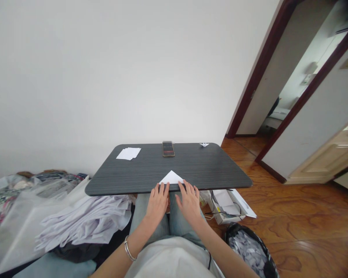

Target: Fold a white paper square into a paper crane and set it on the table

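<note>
Paper triangle: got a folded white paper triangle (171,178) sitting right at the near edge of the dark wood-grain surface (208,166). Its long folded side runs left to right along that edge, and the tip points straight away from me.

Left hand: my left hand (158,204) is open and relaxed, not clenched or pinching anything. The fingers are spread and sit at the triangle's left corner, and they look like they're just touching the paper, though it's hard to be sure from this angle.

Right hand: my right hand (190,204) is pretty much the mirror of that, open and empty, with the fingertips at the triangle's right corner. No real grip on it that I can see.

Key spatial bit: the triangle sits between the two hands, straight ahead of both, and its long side faces them. Neither hand is clearly closer, it's about even.

Left wrist: there's a silver bangle (128,249) on it, behind the triangle and off to the left from this view.

Further out on the surface: beyond the triangle there's a smartphone (168,148) lying flat, a small stack of white paper sheets (128,153) beyond it to the left, and a tiny paper crane (204,144) beyond it to the right.

Below the surface: on the near side of the triangle are my knees in light blue jeans (150,214), with a white box with black cables (224,206) to the right and a black bin of shredded paper (249,251) further right.
</note>
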`<move>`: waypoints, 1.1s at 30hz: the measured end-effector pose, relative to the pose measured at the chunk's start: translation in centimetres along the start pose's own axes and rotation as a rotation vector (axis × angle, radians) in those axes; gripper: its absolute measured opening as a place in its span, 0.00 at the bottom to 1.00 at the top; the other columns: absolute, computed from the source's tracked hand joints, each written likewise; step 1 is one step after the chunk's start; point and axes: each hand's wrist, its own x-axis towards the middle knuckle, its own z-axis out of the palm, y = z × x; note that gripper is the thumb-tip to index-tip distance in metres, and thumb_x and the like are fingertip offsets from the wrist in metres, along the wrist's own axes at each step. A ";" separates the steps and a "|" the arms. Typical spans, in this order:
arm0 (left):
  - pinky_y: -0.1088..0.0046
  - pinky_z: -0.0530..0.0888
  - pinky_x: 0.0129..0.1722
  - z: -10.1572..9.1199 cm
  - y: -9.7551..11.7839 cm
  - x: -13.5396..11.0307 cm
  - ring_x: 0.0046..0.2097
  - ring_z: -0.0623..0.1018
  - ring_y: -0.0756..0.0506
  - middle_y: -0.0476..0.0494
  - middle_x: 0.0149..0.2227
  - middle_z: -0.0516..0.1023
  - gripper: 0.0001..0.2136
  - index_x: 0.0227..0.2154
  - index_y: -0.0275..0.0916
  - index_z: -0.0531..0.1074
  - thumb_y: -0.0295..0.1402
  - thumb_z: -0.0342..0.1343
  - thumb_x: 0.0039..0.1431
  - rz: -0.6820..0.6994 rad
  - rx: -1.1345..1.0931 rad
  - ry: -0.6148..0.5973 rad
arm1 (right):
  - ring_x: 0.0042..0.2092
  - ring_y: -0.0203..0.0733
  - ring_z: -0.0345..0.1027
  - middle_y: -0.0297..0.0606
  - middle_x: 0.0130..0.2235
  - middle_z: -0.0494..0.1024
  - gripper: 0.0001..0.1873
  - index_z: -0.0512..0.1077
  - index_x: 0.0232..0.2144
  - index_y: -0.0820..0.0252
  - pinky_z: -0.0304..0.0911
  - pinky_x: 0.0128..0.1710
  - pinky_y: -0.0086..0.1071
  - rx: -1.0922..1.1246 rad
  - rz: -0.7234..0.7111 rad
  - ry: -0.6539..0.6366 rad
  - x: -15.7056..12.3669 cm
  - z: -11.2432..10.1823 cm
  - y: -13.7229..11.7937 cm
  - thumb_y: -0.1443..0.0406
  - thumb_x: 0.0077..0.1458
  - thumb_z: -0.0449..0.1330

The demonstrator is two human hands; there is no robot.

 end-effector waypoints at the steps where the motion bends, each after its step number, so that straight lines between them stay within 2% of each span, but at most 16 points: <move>1: 0.59 0.64 0.49 0.0 -0.1 -0.1 0.55 0.64 0.37 0.34 0.54 0.65 0.24 0.57 0.37 0.56 0.25 0.47 0.56 0.000 -0.004 0.007 | 0.54 0.49 0.58 0.48 0.54 0.66 0.22 0.62 0.54 0.61 0.46 0.55 0.47 0.007 -0.009 0.012 0.0 0.1 0.2 0.64 0.57 0.50; 6: 0.57 0.63 0.50 -0.2 -0.4 0.2 0.53 0.66 0.38 0.36 0.51 0.67 0.21 0.55 0.37 0.59 0.29 0.47 0.58 -0.004 -0.064 0.050 | 0.51 0.45 0.61 0.46 0.50 0.70 0.19 0.64 0.51 0.61 0.44 0.58 0.47 0.091 -0.060 0.052 -0.1 0.5 1.4 0.66 0.57 0.49; 11: 0.59 0.61 0.54 0.2 -1.1 2.1 0.55 0.64 0.41 0.40 0.55 0.66 0.16 0.52 0.40 0.62 0.31 0.44 0.62 0.093 -0.184 0.099 | 0.49 0.45 0.64 0.45 0.46 0.72 0.17 0.66 0.48 0.61 0.51 0.55 0.46 0.259 -0.098 0.112 0.4 0.9 2.3 0.67 0.57 0.48; 13: 0.61 0.63 0.53 0.5 -1.3 2.8 0.54 0.66 0.43 0.42 0.54 0.68 0.15 0.51 0.41 0.64 0.32 0.44 0.63 0.155 -0.227 0.083 | 0.48 0.45 0.65 0.45 0.44 0.73 0.15 0.68 0.44 0.61 0.56 0.52 0.43 0.373 -0.056 0.162 0.4 0.8 2.6 0.66 0.58 0.47; 16: 0.64 0.65 0.51 0.9 -1.3 3.3 0.51 0.69 0.45 0.44 0.49 0.72 0.13 0.48 0.41 0.66 0.33 0.43 0.63 0.189 -0.255 0.062 | 0.38 0.44 0.69 0.43 0.35 0.76 0.14 0.71 0.34 0.62 0.63 0.40 0.37 0.522 0.146 0.215 0.3 0.2 2.9 0.62 0.59 0.47; 19: 0.66 0.67 0.48 0.9 -1.4 2.9 0.49 0.71 0.45 0.45 0.47 0.74 0.12 0.46 0.40 0.68 0.33 0.44 0.63 0.192 -0.241 0.057 | 0.26 0.40 0.68 0.39 0.24 0.75 0.18 0.71 0.27 0.62 0.62 0.29 0.32 0.584 0.324 0.125 0.0 -0.6 3.2 0.57 0.58 0.48; 22: 0.67 0.67 0.47 1.0 -1.8 2.1 0.49 0.71 0.46 0.45 0.48 0.75 0.12 0.47 0.41 0.68 0.31 0.45 0.62 0.246 -0.212 0.039 | 0.24 0.40 0.69 0.39 0.21 0.76 0.22 0.73 0.24 0.62 0.62 0.26 0.30 0.699 0.416 -0.010 -0.1 -0.7 3.4 0.52 0.56 0.49; 25: 0.68 0.67 0.46 1.1 -2.3 1.3 0.49 0.71 0.47 0.46 0.48 0.75 0.13 0.48 0.42 0.68 0.28 0.46 0.62 0.296 -0.188 0.064 | 0.20 0.39 0.69 0.41 0.22 0.77 0.25 0.74 0.24 0.64 0.60 0.19 0.28 1.007 0.564 -0.279 0.2 0.0 3.2 0.47 0.51 0.52; 27: 0.68 0.68 0.45 1.2 -2.5 0.7 0.48 0.72 0.47 0.45 0.47 0.75 0.13 0.47 0.41 0.68 0.28 0.47 0.61 0.312 -0.188 0.126 | 0.19 0.38 0.69 0.42 0.23 0.78 0.26 0.74 0.25 0.65 0.59 0.17 0.27 1.212 0.667 -0.371 0.4 0.3 2.8 0.46 0.46 0.56; 30: 0.68 0.67 0.45 0.9 -2.3 0.0 0.48 0.73 0.46 0.44 0.46 0.76 0.12 0.46 0.41 0.70 0.28 0.47 0.61 0.338 -0.239 0.266 | 0.21 0.36 0.70 0.42 0.25 0.79 0.23 0.74 0.25 0.65 0.59 0.17 0.24 1.408 0.700 -0.315 0.6 -0.2 2.2 0.48 0.43 0.61; 33: 0.67 0.67 0.46 -0.1 -1.7 -0.4 0.49 0.73 0.45 0.44 0.46 0.76 0.12 0.45 0.42 0.70 0.29 0.50 0.60 0.316 -0.361 0.382 | 0.21 0.36 0.70 0.41 0.24 0.79 0.21 0.74 0.24 0.64 0.59 0.17 0.24 1.458 0.651 -0.237 1.0 -1.6 1.8 0.49 0.42 0.63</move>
